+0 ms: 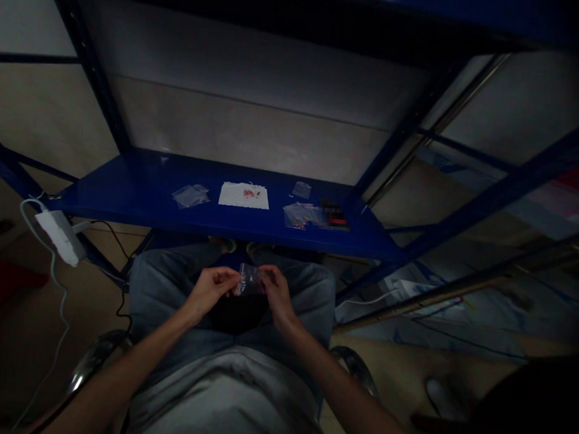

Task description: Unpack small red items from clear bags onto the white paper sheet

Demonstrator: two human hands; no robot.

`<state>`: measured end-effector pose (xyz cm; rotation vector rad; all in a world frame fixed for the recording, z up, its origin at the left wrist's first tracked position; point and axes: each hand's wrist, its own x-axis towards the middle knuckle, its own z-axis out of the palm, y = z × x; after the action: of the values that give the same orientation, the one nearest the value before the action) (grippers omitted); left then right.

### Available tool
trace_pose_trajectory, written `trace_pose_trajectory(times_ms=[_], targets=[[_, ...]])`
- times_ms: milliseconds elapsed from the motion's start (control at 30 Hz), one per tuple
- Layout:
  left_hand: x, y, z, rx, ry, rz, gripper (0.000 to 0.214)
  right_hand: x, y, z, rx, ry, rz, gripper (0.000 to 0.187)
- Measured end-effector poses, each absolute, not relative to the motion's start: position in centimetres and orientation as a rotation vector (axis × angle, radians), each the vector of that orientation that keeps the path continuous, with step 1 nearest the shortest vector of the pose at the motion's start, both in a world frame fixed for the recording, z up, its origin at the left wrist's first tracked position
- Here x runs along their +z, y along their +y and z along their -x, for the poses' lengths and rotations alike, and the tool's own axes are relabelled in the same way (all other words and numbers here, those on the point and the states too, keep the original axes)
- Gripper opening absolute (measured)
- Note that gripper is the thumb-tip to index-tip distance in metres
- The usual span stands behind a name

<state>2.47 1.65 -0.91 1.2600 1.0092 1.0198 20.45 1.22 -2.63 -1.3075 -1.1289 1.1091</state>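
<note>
Right above my lap, I hold a small clear zip-style plastic bag between both hands, just in front of the blue metal shelf. My left hand pinches its left edge between thumb and forefinger, the other fingers curled; my right hand grips the opposite edge, thumb and fingertips pressed together on the film. Whether anything lies inside, I cannot tell. On the shelf, a white sheet of paper bears a little cluster of small reddish pieces. Left of it lies a loose pile of clear bags; to its right, more clear bags, some with reddish bits, touch a dark, blurred flat object, with a single clear bag just behind them.
</note>
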Motion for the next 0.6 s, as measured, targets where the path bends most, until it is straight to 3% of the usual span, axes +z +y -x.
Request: trace_pose_trajectory(times_ms=[100, 167, 400, 600], targets=[[-1.1, 1.7, -2.3, 1.062, 1.042, -1.214, 0.025, -1.5, 0.8, -20.5, 0.657, -1.314, 1.307, 0.019], [-1.1, 1.8, -2.4, 1.062, 1.041, -1.211, 0.025, -0.8, 0.3, -20.2, 0.536, -1.449, 1.282, 0.016], [-1.1, 1.3, -3.0, 1.015, 0.921, -1.227, 0.029, -0.5, -0.7, -18.8, 0.803, -1.608, 1.164, 0.013], [-1.3, 1.4, -3.0, 0.988, 0.952, -1.285, 0.030, -0.5, -0.6, -18.9, 0.838, -1.569, 1.171, 0.017]])
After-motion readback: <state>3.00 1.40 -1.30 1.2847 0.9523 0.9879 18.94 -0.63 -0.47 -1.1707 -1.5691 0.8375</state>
